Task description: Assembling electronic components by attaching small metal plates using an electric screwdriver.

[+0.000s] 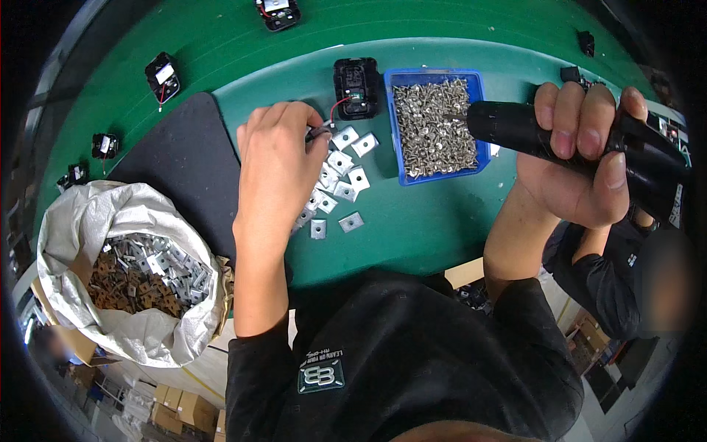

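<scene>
My left hand (274,151) has its fingertips pinched together on a small dark piece (318,133), mostly covered by the fingers, so its kind is unclear. Beside those fingertips lie several square metal clip nuts (339,162), each with a hole. A black plastic housing (356,87) rests just beyond, and its red wire runs toward my left fingertips. My right hand (563,180) is wrapped round a black power screwdriver (508,127), held level with its tip pointing left over the screws (433,129) in a blue tray (401,158).
An open white sack (70,295) full of metal clips stands at the left, by a dark mat (180,166). Across the far green belt (221,44) sit more black housings (162,76). Another person (600,280) is at the right. Cardboard boxes (188,409) lie at lower left.
</scene>
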The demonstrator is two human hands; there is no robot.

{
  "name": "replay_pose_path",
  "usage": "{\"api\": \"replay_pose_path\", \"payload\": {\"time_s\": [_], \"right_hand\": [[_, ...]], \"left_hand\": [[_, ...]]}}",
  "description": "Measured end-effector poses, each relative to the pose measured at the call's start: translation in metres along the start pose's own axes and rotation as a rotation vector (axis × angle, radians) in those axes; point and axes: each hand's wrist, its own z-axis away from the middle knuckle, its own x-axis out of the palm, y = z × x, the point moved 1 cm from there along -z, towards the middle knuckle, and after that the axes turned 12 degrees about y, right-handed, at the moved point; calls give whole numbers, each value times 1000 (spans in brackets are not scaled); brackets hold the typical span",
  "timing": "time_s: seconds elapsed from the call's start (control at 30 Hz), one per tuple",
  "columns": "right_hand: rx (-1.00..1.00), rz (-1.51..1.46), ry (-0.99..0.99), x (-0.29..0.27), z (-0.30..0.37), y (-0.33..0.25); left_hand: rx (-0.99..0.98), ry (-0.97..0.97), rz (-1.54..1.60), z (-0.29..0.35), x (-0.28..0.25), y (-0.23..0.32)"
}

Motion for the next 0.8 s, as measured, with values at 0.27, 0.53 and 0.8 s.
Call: {"api": "replay_pose_path", "payload": {"time_s": [0.27, 0.53, 0.8], "right_hand": [[-18, 10, 6, -5, 2, -1], [20, 35, -5, -8, 3, -2], [78, 19, 23, -15, 3, -5]], "left_hand": [[-83, 138, 115, -5, -1, -8], [40, 204, 198, -37, 1, 0], [209, 123, 41, -52, 19, 5]]}}
